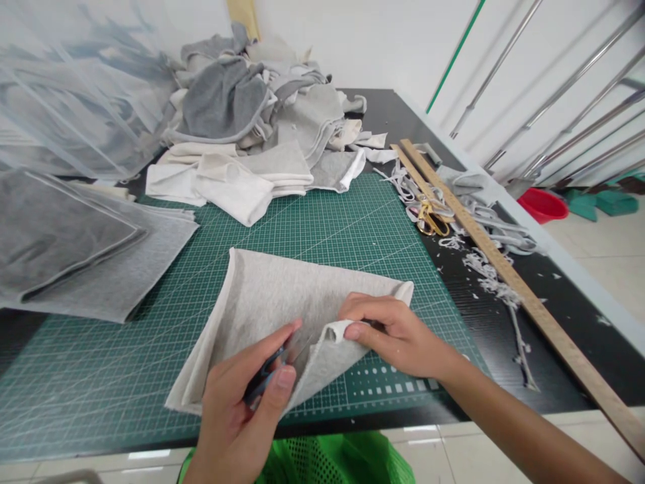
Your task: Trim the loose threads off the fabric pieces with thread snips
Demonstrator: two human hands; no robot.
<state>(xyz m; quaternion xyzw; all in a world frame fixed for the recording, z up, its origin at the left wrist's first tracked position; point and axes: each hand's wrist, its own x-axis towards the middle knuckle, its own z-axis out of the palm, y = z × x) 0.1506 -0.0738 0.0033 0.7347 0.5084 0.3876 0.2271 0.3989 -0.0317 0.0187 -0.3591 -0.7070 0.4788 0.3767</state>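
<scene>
A light grey piece of fabric (287, 286) lies on the green cutting mat (332, 222), its near right corner lifted and curled. My right hand (396, 329) pinches that folded edge between thumb and fingers. In my left hand (236, 403) is a pair of small scissors (261, 376) with dark handles. Their thin blades reach over the fabric, close to the raised fold, and my fingers partly cover them. Whether the blades touch the cloth I cannot tell.
Grey and white fabric pieces (226, 101) are heaped at the back. Folded dark grey cloths (65, 235) lie on the left. On the right are a long wooden ruler (504, 262), gold-handled scissors (432, 220) and fabric scraps (486, 272). A green mesh bag (342, 460) sits below the table edge.
</scene>
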